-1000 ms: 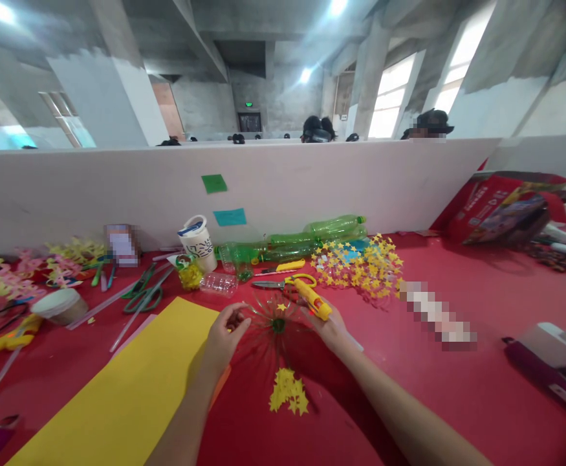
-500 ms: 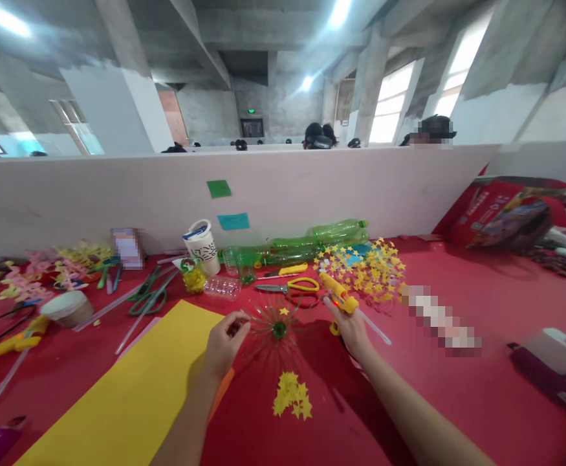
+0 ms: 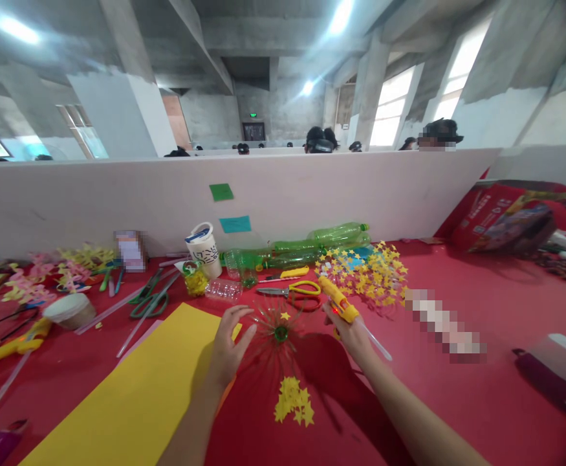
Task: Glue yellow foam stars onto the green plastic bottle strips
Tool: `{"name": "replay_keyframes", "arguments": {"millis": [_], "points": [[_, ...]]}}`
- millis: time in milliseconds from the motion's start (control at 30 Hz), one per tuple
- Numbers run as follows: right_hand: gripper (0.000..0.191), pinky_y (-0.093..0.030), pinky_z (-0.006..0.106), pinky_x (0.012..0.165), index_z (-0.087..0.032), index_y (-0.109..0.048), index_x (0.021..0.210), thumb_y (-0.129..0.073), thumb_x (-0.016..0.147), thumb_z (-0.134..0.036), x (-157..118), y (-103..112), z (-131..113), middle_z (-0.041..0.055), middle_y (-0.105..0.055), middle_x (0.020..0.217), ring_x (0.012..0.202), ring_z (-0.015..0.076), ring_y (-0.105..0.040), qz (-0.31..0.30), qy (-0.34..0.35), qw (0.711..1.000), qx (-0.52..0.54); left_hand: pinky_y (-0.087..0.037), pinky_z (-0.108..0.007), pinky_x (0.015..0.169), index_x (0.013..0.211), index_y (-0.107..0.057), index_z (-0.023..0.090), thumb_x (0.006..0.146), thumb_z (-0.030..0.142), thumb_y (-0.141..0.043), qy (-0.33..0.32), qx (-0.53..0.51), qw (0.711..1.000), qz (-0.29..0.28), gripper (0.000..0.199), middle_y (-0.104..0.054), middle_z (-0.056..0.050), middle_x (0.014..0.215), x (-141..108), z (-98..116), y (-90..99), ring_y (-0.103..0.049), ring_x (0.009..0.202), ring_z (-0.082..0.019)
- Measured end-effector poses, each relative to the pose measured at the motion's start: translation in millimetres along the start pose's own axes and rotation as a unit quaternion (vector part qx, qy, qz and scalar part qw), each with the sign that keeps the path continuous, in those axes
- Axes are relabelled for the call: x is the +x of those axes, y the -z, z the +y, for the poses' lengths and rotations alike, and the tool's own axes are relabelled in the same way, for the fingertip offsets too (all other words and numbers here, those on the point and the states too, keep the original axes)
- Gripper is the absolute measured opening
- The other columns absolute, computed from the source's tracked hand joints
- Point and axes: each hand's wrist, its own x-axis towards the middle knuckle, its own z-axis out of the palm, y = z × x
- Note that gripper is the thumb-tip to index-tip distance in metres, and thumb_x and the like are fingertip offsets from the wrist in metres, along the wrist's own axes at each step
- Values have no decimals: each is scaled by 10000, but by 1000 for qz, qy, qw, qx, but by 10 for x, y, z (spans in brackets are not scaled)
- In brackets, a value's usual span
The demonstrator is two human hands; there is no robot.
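In front of me on the red table lies a green plastic bottle top (image 3: pixel 281 333), its sides cut into thin strips that fan outward. One yellow paper star (image 3: pixel 285 316) rests on the strips. My left hand (image 3: pixel 234 343) is at the left of the fan, thumb and fingers apart, with nothing visible in it. On the other side, my right hand (image 3: pixel 349 327) grips a yellow hot glue gun (image 3: pixel 338 301), its nozzle pointing up and left and a clear glue stick trailing behind. A small pile of yellow stars (image 3: pixel 293 401) lies nearer me.
Scissors (image 3: pixel 290 292) and a yellow utility knife (image 3: pixel 292 274) lie beyond the fan, before green bottles (image 3: pixel 297 252) and a white cup (image 3: pixel 204 249). Many star strands (image 3: pixel 372 275) sit behind the glue gun. Yellow paper (image 3: pixel 132 388) spreads at left. A white partition (image 3: pixel 312 188) borders the back.
My left hand's fingers have opened from a pinch near the strips. The glue gun remains in my right hand, its position almost the same. The view has shifted slightly.
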Motion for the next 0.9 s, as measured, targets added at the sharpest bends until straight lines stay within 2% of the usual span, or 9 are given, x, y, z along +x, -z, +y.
{"name": "replay_keyframes", "arguments": {"millis": [100, 133, 200, 433, 533, 633, 700, 800, 900], "points": [[399, -452, 279, 542, -126, -583, 656, -496, 822, -477, -10, 5, -46, 25, -566, 557, 530, 152, -546, -1, -21, 1000, 18, -349, -375, 984, 946, -580, 243, 814, 294, -514, -5, 25, 1000, 5, 156, -493, -51, 1126, -11, -8, 8, -472, 1109, -201], [421, -418, 267, 495, -146, -547, 588, -492, 802, -504, -8, 12, -62, 5, -508, 465, 462, 139, -499, 3, -24, 999, 21, -353, -375, 983, 924, -584, 241, 814, 294, -513, -6, 28, 1000, 10, 141, -491, -51, 1129, -15, -12, 12, -472, 1112, -202], [384, -368, 252, 449, -166, -525, 593, -500, 768, -507, 9, 39, -93, -18, -461, 420, 419, 126, -447, 7, -30, 999, 23, -352, -379, 988, 900, -586, 239, 812, 292, -514, -9, 33, 999, 23, 126, -488, -53, 1150, -18, -18, 16, -467, 1128, -206], [67, -315, 222, 422, -193, -508, 673, -477, 672, -253, 150, 249, -152, -42, -455, 463, 425, 113, -423, -58, -32, 998, -14, -353, -385, 985, 1000, -560, 226, 817, 262, -507, -37, 29, 998, 43, 194, -529, -61, 1157, 22, 97, 40, -478, 1118, -205], [158, -350, 213, 461, -199, -495, 755, -425, 618, -163, 165, 378, -124, -28, -526, 596, 492, 114, -467, -95, -15, 995, -38, -402, -352, 913, 932, -573, 206, 822, 265, -499, -48, 34, 995, 86, 145, -577, -56, 1001, 42, 177, 92, -534, 992, -196], [230, -389, 227, 557, -194, -489, 830, -439, 610, -145, 123, 515, -27, -3, -568, 744, 626, 137, -518, -132, 20, 988, -75, -460, -277, 698, 880, -548, 206, 880, 267, -378, 14, 14, 993, 112, 182, -539, -9, 724, 55, 209, 149, -549, 706, -150], [220, -388, 242, 595, -184, -507, 851, -473, 634, -161, 73, 593, 67, 10, -566, 771, 673, 154, -520, -158, 42, 981, -109, -450, -263, 629, 949, -515, 214, 894, 246, -322, 54, 7, 991, 126, 203, -498, 7, 681, 67, 192, 170, -518, 627, -139], [220, -373, 245, 608, -172, -537, 846, -505, 631, -137, -5, 653, 203, 28, -559, 804, 698, 162, -514, -195, 65, 965, -161, -462, -298, 725, 1046, -494, 218, 837, 183, -400, 44, 31, 989, 136, 232, -499, -56, 965, 80, 137, 167, -532, 834, -163], [284, -363, 234, 607, -158, -549, 864, -509, 594, -79, -59, 642, 272, 43, -552, 845, 698, 153, -509, -226, 85, 950, -198, -447, -344, 834, 1021, -534, 218, 753, 139, -492, 15, 50, 994, 92, 283, -432, -79, 1121, 59, 101, 143, -468, 1038, -206]]}}
